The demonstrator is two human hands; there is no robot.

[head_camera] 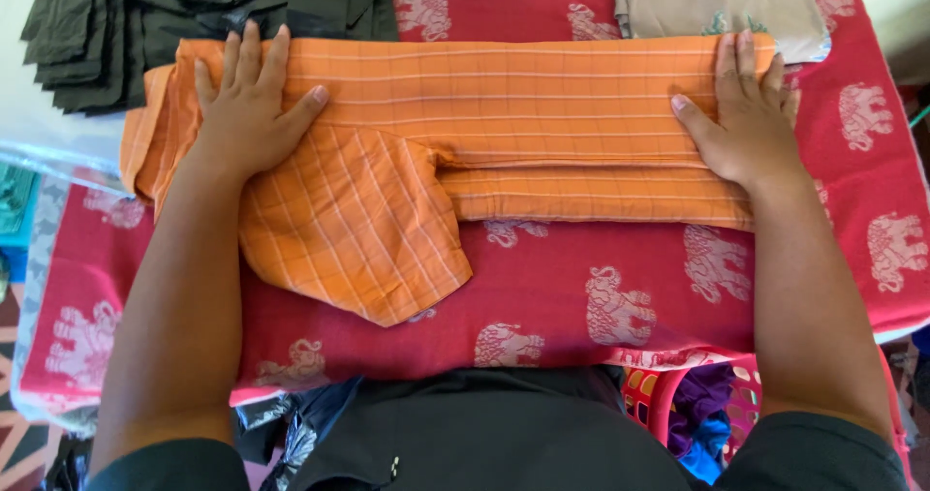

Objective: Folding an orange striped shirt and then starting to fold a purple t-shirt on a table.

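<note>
Two bare hands lay flat, fingers spread and gripping nothing, on a folded orange checked cotton shirt [504, 123] that stretched in a long band across the far half of a table covered with a red cloth patterned with pale elephants [601, 288]. The left hand [247, 104] pressed down on the band's left end, near the cloth's far left corner, and the right hand [746, 113] pressed on its right end, near the far right corner, so the hands were well apart with the shirt spanning the whole stretch between them. One short sleeve [354, 230] splayed out from under the left hand toward the near edge, lying loose and unfolded on the red cloth. The fabric looked thin, light and limp, likely to slump and lose its folds if lifted from one point, and probably not slippery on the woven cloth; the folded edges at the two ends, or the sleeve's hem, seemed the sensible places to take hold. A stack of dark green folded garments [126, 26] sat at the far left corner, touching the shirt, and a beige folded cloth [717, 2] lay at the far right edge, just beyond the right hand's fingertips.
</note>
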